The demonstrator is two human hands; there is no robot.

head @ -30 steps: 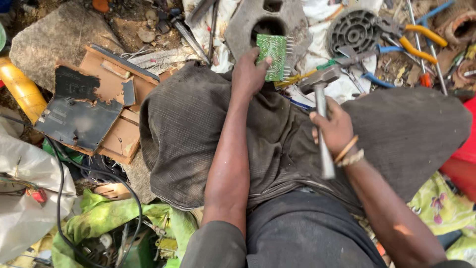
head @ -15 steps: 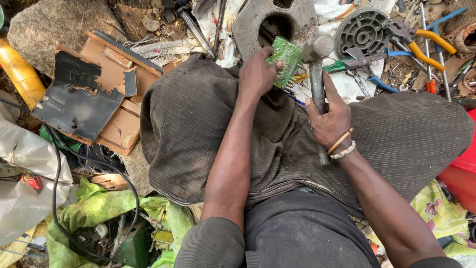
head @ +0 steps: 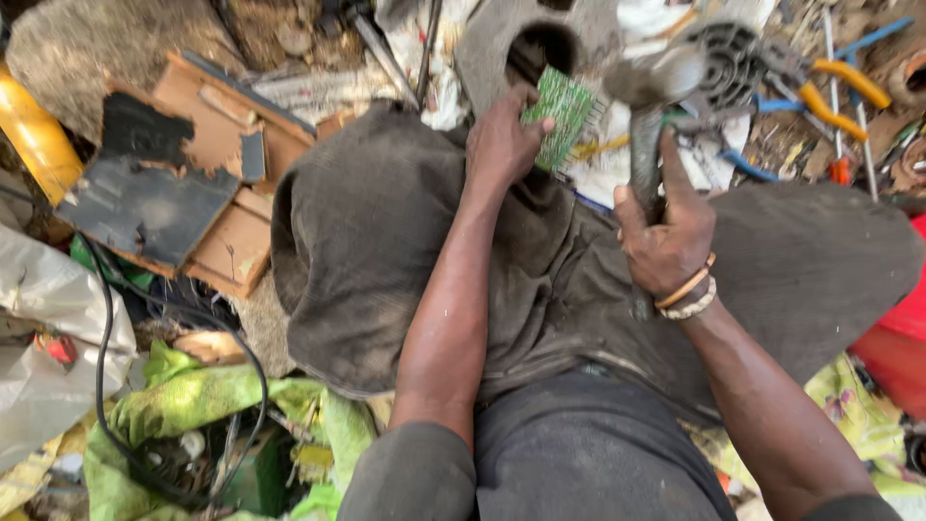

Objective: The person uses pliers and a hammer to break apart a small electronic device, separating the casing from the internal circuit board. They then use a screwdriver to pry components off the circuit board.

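Observation:
My left hand [head: 502,140] grips a small green circuit board [head: 559,114] and holds it against a grey concrete block [head: 497,48] just past my knees. My right hand [head: 666,236] is wrapped around the handle of a metal hammer [head: 648,92]. The hammer head is blurred and sits just right of the board, at about the same height. Two bangles circle my right wrist. My lap in dark grey trousers [head: 386,241] fills the middle of the view.
Broken brown wooden panels with a black sheet [head: 183,183] lie at the left. Orange-handled pliers [head: 834,92], a round black grille [head: 728,53] and mixed scrap sit at the upper right. A black cable [head: 101,386], green cloth [head: 193,405], yellow container [head: 34,135] and red object [head: 897,338] surround me.
My right hand has swung the hammer up from beside my thigh so that its head is level with the circuit board. My left hand keeps the board on the block.

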